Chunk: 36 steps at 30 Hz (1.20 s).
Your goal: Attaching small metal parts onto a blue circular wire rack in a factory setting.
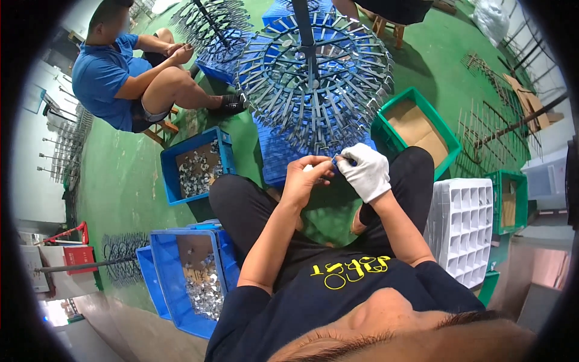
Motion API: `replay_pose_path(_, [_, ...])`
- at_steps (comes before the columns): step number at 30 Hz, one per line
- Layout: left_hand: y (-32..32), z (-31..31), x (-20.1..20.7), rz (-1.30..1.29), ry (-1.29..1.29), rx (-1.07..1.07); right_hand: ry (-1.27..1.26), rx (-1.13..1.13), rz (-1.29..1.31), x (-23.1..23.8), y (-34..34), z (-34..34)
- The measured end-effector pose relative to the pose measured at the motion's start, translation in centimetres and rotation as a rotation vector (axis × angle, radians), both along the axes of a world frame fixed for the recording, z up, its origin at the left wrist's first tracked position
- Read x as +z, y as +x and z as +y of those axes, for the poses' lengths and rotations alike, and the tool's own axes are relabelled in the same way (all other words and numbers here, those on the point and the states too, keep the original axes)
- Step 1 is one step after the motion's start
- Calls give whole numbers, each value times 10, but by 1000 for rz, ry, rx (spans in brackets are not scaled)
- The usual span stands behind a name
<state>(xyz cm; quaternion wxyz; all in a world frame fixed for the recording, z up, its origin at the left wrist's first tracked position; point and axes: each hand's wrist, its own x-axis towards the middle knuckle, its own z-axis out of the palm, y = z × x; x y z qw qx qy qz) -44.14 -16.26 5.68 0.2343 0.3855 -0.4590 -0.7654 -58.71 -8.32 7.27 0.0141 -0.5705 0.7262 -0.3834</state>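
Observation:
My left hand [306, 176] is bare, its fingers curled and closed, with a small white bit showing by the thumb. Its fingertips meet those of my right hand [368, 171], which wears a white glove. Pinched in the gloved fingertips is a small metal piece [335, 160], too small to make out fully; whether the left fingers also grip it is hidden. Just beyond both hands stands a round, tiered metal rack [313, 90] with many hooked arms radiating from a dark central post. Blue plastic crates [274, 160] sit beneath it.
Left of my knees, a blue bin [167, 181] and a larger blue bin [164, 259] hold small metal parts. A green crate [447, 158] lined with cardboard and a white divided tray [443, 223] stand right. A seated person [108, 78] works far left beside another rack [211, 27].

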Motion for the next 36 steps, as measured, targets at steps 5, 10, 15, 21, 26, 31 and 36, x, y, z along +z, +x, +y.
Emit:
replay_pose_path(5, [-12,-22,-10,64,84,24,-124,-68,-56,-7,0,-7])
replay_pose_path(10, [-27,-41,-11,69,151,71,-167,-158,13,-7,-4,-17])
replay_pose_path(15, [-38,-52,-11,68,165,169,-127,-204,171,-4,-4,-25])
replay_pose_path(21, [-46,-57,-19,106,136,199,-171,-177,204,-5,-4,-30])
replay_pose_path(26, [-48,-57,-23,177,114,210,-227,-163,215,-9,-5,-33])
replay_pose_path(31, [-48,-58,-25,231,123,201,-250,-164,231,-17,-7,-37])
replay_pose_path(36, [-48,-58,-26,247,146,202,-244,-176,268,-17,-7,-39])
